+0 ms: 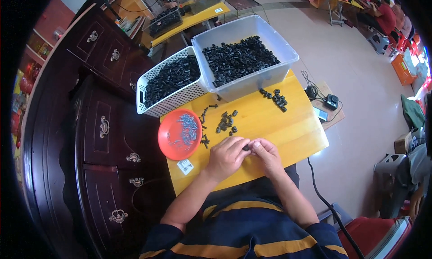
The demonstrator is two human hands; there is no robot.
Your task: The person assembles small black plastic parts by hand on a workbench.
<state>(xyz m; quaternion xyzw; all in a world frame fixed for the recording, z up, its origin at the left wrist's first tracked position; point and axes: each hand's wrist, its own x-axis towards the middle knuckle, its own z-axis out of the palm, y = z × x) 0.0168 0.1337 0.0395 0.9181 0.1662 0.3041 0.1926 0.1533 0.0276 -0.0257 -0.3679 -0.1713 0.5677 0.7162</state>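
Over the near part of the yellow table (288, 137), my left hand (226, 157) and my right hand (266, 154) meet with pinched fingertips. Between them is a small black plastic part (246, 147), held by both hands and mostly covered by the fingers. Just beyond the hands lies a loose group of short black parts (225, 122). To the left, several thin black pieces (205, 141) are scattered beside a red plate (164, 144) of small silvery screws (189, 129). Another cluster of black parts (280, 101) sits at the far right of the table.
A white perforated basket (173, 99) and a clear plastic bin (245, 85), both full of black parts, stand along the table's far side. A dark wooden cabinet (101, 137) borders the left. A black cable (317, 191) runs on the right. Other people sit farther off.
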